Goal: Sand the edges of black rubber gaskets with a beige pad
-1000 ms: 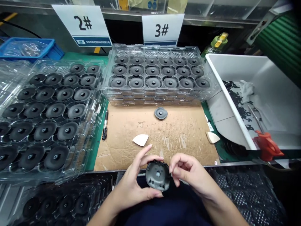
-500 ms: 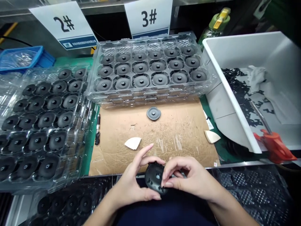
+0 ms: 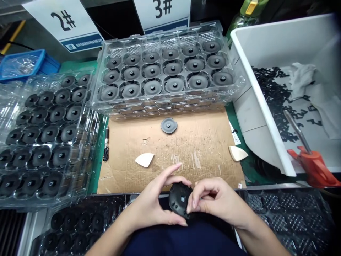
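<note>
the left hand (image 3: 154,208) has a clenched grip on the black round part (image 3: 179,199), thumb under, fingers over its rim. the right hand (image 3: 215,202) pinches its right edge. best to hold the part steady, low over the counter (image 3: 186,149) edge, and work with fingertips only.

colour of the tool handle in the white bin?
Orange-red handle with a grey metal shaft, at the near edge of the white bin. Head view, far right.
</note>
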`<state>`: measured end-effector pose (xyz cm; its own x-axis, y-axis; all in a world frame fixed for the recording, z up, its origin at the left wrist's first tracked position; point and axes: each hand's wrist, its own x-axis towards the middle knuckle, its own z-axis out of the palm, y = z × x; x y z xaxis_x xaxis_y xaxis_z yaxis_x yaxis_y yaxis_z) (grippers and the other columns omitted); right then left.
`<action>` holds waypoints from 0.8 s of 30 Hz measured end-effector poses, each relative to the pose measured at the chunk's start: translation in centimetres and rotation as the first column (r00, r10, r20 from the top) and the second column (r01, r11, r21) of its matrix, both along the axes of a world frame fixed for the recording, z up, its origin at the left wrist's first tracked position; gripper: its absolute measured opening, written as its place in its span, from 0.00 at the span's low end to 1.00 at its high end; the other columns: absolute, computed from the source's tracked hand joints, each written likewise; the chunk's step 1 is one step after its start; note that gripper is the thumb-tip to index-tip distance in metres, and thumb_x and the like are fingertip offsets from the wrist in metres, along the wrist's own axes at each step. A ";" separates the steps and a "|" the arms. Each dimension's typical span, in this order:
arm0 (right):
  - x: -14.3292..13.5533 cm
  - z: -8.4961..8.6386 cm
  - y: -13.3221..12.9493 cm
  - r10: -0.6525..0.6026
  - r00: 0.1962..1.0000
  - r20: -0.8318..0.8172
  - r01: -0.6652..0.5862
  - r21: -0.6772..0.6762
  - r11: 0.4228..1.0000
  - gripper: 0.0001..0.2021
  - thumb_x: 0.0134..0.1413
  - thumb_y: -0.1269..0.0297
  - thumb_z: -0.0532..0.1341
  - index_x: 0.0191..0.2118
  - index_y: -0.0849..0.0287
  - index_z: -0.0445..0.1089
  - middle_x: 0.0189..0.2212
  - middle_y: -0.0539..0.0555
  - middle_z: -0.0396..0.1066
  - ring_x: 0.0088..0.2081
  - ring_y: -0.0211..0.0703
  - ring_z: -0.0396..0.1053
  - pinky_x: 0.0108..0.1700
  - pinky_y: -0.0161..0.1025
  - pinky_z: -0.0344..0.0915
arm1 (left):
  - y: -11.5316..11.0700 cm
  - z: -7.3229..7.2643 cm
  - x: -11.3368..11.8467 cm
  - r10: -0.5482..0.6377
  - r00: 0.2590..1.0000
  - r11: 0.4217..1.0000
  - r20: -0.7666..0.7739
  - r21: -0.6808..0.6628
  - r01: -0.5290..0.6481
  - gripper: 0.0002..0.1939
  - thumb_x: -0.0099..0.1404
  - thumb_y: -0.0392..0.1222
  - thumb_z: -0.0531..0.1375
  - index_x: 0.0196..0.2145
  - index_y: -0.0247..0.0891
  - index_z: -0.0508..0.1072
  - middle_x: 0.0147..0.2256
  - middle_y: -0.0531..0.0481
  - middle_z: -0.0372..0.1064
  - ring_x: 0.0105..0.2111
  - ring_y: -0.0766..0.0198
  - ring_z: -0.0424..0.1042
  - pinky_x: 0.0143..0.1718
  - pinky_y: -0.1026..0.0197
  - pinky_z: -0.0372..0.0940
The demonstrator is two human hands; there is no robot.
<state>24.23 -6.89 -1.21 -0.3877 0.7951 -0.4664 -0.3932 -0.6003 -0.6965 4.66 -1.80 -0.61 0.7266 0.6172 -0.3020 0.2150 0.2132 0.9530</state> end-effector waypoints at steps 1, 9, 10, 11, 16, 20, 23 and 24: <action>0.1 -0.1 -0.1 -0.018 1.000 0.009 0.018 -0.004 1.000 0.03 0.42 0.72 0.67 0.25 0.58 0.73 0.24 0.48 0.74 0.28 0.33 0.72 0.34 0.29 0.68 | 0.1 0.0 0.1 -0.005 1.000 1.000 -0.002 0.006 0.005 0.50 0.43 0.37 0.69 0.59 0.50 0.47 0.49 0.47 0.67 0.51 0.57 0.64 0.56 0.56 0.50; 0.9 -3.0 -0.3 -0.069 0.945 0.321 0.022 0.149 0.989 0.06 0.50 0.62 0.62 0.33 0.58 0.71 0.23 0.49 0.70 0.25 0.35 0.69 0.30 0.31 0.65 | 1.3 -0.1 -0.4 -0.112 0.979 0.992 -0.173 -0.074 0.100 0.20 0.41 0.46 0.69 0.34 0.39 0.75 0.32 0.49 0.72 0.34 0.60 0.68 0.38 0.61 0.60; 1.0 -3.7 -0.1 -0.077 0.905 0.418 -0.006 0.195 0.981 0.07 0.53 0.62 0.59 0.35 0.58 0.71 0.25 0.51 0.70 0.26 0.36 0.69 0.29 0.32 0.65 | 1.3 -0.3 -0.8 -0.099 0.975 0.988 -0.201 -0.138 0.072 0.15 0.43 0.48 0.68 0.26 0.37 0.74 0.25 0.51 0.70 0.28 0.63 0.66 0.32 0.63 0.59; 1.0 -4.3 0.3 -0.094 0.856 0.509 -0.043 0.252 0.967 0.08 0.55 0.62 0.57 0.36 0.58 0.71 0.28 0.52 0.70 0.29 0.38 0.70 0.30 0.32 0.66 | 1.2 -0.6 -1.5 -0.045 0.971 0.985 -0.236 -0.171 0.004 0.15 0.45 0.51 0.66 0.21 0.35 0.72 0.20 0.53 0.66 0.24 0.66 0.63 0.28 0.65 0.57; -1.1 -4.9 4.7 -0.067 0.763 0.643 -0.327 0.474 0.818 0.13 0.60 0.68 0.47 0.39 0.54 0.68 0.37 0.54 0.68 0.40 0.41 0.68 0.39 0.35 0.65 | 1.8 0.3 -6.3 0.320 0.866 0.922 -0.384 -0.085 -0.378 0.22 0.54 0.59 0.56 0.21 0.35 0.68 0.19 0.55 0.63 0.22 0.69 0.60 0.25 0.67 0.56; -6.1 -4.0 10.2 -0.026 0.646 0.763 -0.596 0.526 0.607 0.11 0.59 0.68 0.50 0.44 0.53 0.67 0.36 0.52 0.70 0.38 0.43 0.68 0.40 0.38 0.64 | 3.6 3.8 -11.3 0.552 0.707 0.806 -0.442 0.064 -0.589 0.14 0.58 0.51 0.57 0.29 0.37 0.75 0.27 0.52 0.72 0.31 0.65 0.68 0.36 0.66 0.61; -10.1 -5.1 14.0 -0.081 0.612 0.787 -0.654 0.562 0.507 0.09 0.57 0.69 0.53 0.39 0.54 0.69 0.33 0.52 0.71 0.37 0.44 0.68 0.41 0.40 0.62 | 5.8 6.2 -14.6 0.726 0.545 0.641 -0.419 0.122 -0.758 0.13 0.57 0.48 0.59 0.32 0.36 0.76 0.30 0.51 0.74 0.32 0.64 0.70 0.36 0.65 0.64; -11.1 -5.8 14.9 -0.091 0.621 0.779 -0.655 0.579 0.485 0.09 0.57 0.70 0.53 0.38 0.54 0.70 0.32 0.52 0.71 0.37 0.44 0.68 0.40 0.39 0.62 | 6.7 6.8 -15.5 0.761 0.503 0.596 -0.410 0.136 -0.791 0.13 0.57 0.47 0.59 0.33 0.35 0.76 0.30 0.51 0.75 0.32 0.62 0.71 0.36 0.63 0.66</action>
<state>13.16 7.99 -7.05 -0.5611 0.8265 0.0463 0.4488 0.3507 -0.8219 -10.86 4.95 6.14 -0.2284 0.8434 -0.4863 0.2713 0.5348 0.8002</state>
